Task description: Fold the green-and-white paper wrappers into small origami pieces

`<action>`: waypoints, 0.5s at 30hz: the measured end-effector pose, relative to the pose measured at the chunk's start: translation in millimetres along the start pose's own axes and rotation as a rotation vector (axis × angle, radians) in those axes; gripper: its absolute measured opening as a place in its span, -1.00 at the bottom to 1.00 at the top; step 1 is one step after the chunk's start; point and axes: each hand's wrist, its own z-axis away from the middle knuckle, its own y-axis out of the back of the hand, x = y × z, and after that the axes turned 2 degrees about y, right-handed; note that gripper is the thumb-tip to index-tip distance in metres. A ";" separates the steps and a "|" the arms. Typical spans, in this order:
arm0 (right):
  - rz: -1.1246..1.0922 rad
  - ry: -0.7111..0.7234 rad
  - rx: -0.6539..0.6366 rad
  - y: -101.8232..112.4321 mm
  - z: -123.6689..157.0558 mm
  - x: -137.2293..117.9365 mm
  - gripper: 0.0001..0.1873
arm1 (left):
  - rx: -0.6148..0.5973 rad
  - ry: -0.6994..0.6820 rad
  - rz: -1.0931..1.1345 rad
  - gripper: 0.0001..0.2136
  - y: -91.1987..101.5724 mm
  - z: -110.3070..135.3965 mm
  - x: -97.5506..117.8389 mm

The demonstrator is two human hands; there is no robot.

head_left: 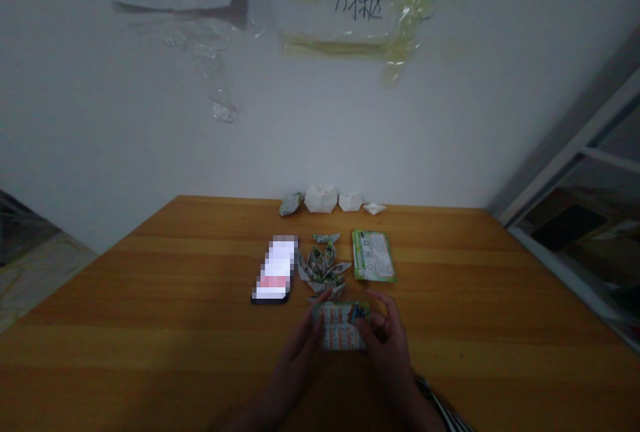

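Observation:
A small printed sheet of paper [343, 337] is held between my two hands, low in the middle of the head view. My left hand [303, 335] grips its left edge, fingers closed on it. On the opposite edge, my right hand [387, 335] pinches the paper between thumb and fingers. Just beyond lies a cluster of folded printed paper pieces [323, 271], with one more folded piece [327, 239] a little behind it. To its right rests a green-edged stack of printed sheets [373, 256]. A phone [276, 269] with a lit, blurred screen lies to the left.
Along the table's back edge stand a crumpled printed paper piece [291, 204] and white folded papers [321, 199]. The wooden table [150, 325] meets a white wall [310, 125] with taped papers. A shelf unit [575, 219] stands to the right.

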 end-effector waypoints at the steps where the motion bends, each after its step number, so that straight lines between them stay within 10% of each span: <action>1: 0.000 0.005 0.004 0.3 0.4 0.1 -0.42 | -0.001 0.005 -0.002 -0.56 0.0 0.4 0.2; 15: 0.168 0.129 0.016 9.3 7.1 4.1 -0.50 | -0.029 -0.002 -0.016 -0.59 -3.2 5.6 8.9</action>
